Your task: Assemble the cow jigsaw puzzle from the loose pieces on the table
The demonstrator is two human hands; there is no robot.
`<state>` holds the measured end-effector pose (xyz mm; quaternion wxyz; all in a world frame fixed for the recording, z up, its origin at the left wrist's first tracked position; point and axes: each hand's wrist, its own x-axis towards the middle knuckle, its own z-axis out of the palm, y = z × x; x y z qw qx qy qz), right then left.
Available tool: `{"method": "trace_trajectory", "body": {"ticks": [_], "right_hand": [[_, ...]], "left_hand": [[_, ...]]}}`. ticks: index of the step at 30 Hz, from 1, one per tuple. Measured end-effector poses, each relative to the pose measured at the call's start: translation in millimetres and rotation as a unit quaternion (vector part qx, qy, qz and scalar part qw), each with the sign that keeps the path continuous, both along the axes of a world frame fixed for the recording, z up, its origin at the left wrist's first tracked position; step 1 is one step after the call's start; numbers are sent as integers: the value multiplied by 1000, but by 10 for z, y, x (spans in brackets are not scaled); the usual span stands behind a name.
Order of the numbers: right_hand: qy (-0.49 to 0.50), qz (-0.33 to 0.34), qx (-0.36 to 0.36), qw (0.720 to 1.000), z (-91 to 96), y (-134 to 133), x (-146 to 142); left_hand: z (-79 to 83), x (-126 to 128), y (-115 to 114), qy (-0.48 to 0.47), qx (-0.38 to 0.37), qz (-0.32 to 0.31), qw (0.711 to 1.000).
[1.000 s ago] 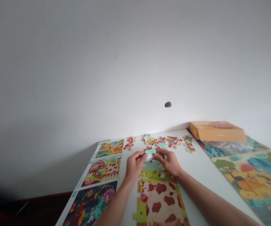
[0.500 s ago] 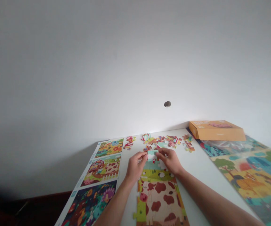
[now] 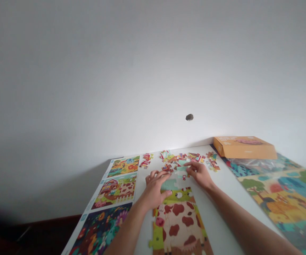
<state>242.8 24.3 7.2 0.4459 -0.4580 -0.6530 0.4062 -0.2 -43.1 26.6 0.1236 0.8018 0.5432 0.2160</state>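
Apart now, the left hand (image 3: 155, 189) has drawn back from the right hand (image 3: 199, 173). Its fingers (image 3: 155, 174) are loosely spread, empty, just beside the mint jigsaw piece (image 3: 169, 184) on the cow-patterned puzzle (image 3: 178, 223). The nearer right hand's fingers (image 3: 190, 164) curl at a crosswise mint piece (image 3: 181, 169) among loose pieces (image 3: 192, 157) on the counter (image 3: 222, 209); any grip cannot be told. An orange box (image 3: 244, 148) sits beyond.

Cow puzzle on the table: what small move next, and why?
Probably slide the mint-green piece under the right hand down to the cow puzzle: its colour seems to match the mint-green section at the puzzle's top edge, just beside the left hand.
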Motion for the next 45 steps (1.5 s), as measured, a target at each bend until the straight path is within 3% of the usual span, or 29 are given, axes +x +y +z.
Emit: {"method": "trace_trajectory", "body": {"ticks": [11,20,45], "right_hand": [[-89,46,-20,995,-5,-38,-30],[-219,12,13,976,59,-87,-59],[-306,-2,58,950,43,-114,-113]], "left_hand": [[-48,-65,48,-18,-38,-2,999],[-66,-67,51,-30,-27,-14,999],[38,-19,-1,16,0,-51,999]]}}
